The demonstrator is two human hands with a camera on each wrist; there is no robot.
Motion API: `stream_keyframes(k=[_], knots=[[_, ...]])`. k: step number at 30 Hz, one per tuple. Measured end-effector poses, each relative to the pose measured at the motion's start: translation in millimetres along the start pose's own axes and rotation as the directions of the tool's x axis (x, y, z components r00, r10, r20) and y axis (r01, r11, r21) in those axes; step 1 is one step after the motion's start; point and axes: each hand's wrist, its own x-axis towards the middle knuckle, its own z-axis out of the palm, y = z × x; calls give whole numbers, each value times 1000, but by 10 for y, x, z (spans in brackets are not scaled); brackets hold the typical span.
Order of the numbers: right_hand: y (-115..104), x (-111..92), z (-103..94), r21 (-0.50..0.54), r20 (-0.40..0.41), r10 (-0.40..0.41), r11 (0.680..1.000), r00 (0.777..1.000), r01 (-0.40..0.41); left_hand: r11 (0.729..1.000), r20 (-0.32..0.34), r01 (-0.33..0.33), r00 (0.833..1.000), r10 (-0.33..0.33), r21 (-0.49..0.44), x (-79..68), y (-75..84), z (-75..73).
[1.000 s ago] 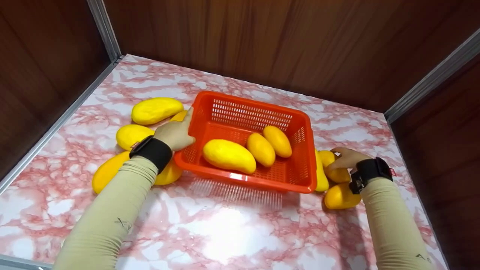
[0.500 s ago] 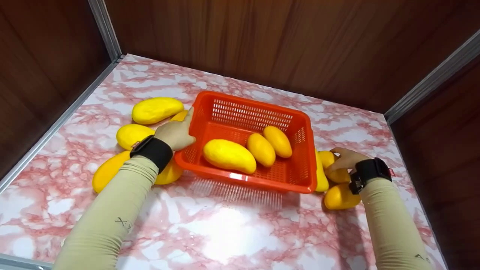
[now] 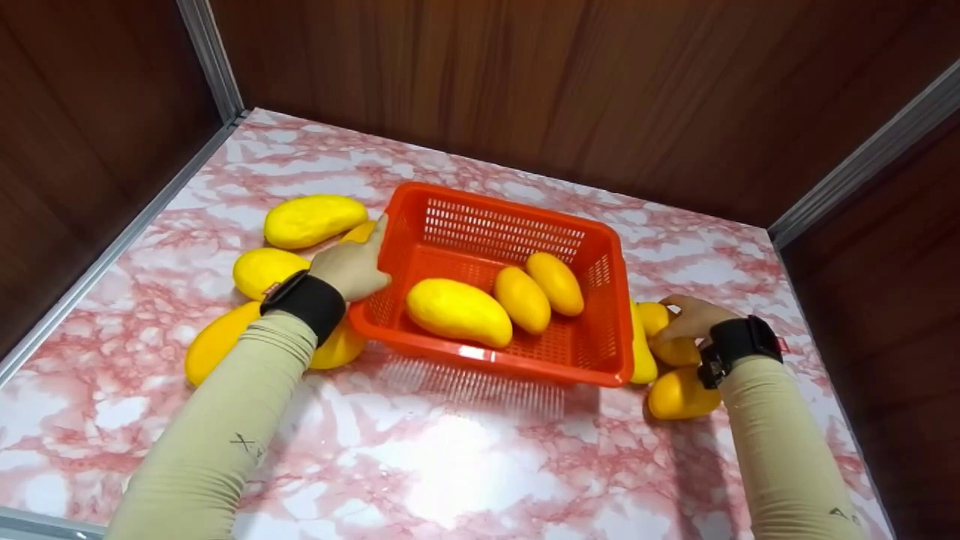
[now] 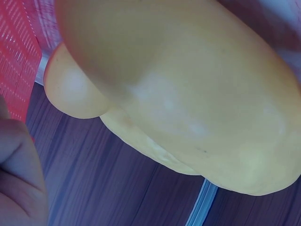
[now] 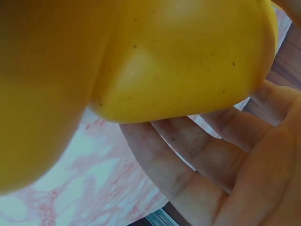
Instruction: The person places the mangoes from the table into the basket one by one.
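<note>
My left hand (image 3: 351,268) is at the left rim of a red plastic basket (image 3: 491,358) in the head view. Its thumb reaches over the rim and one finger lies along it; the other fingers are hidden. On the right, outside the basket, my right hand (image 3: 699,316) grips a yellow-orange mango (image 3: 677,350). The right wrist view shows that mango (image 5: 188,61) between the thumb and curled fingers (image 5: 181,155). Inside the basket lie a large yellow mango (image 3: 459,312) and two smaller orange mangoes, one (image 3: 522,299) beside the other (image 3: 555,283).
Several mangoes lie left of the basket, among them a yellow one (image 3: 315,221) and an orange one (image 3: 219,341). By the right hand are another mango (image 3: 684,393) and a yellow one (image 3: 643,351) against the basket. Brown panels (image 3: 510,82) enclose the marbled table (image 3: 337,465).
</note>
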Motion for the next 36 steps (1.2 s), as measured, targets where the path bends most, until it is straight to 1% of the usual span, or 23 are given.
stream_keyframes(k=[7,11,14,21,27,31,36], knots=[[13,25,4,0,-17,-21,1000,1000,21,1000,-14,-21,1000,21,-2,-2,-12,7],[18,42,-1,-17,-21,-22,1000,1000,22,1000,-14,-13,1000,14,6,-13,-9,0],[10,48,-1,-35,-25,-14,999,1000,13,1000,-16,-6,1000,6,8,-14,-10,-2],[-6,57,-7,-38,-28,22,999,999,-23,1000,-12,-19,1000,19,-6,-18,-8,-7],[1,53,-23,2,-19,40,999,999,-40,1000,-8,-17,1000,17,-6,-18,-2,-12],[-8,53,-32,13,-29,42,999,999,-42,1000,-6,-15,1000,15,-8,-21,-3,-13],[-23,46,-51,107,-21,76,992,997,-73,1000,-10,-21,1000,21,-8,-15,-7,-7]])
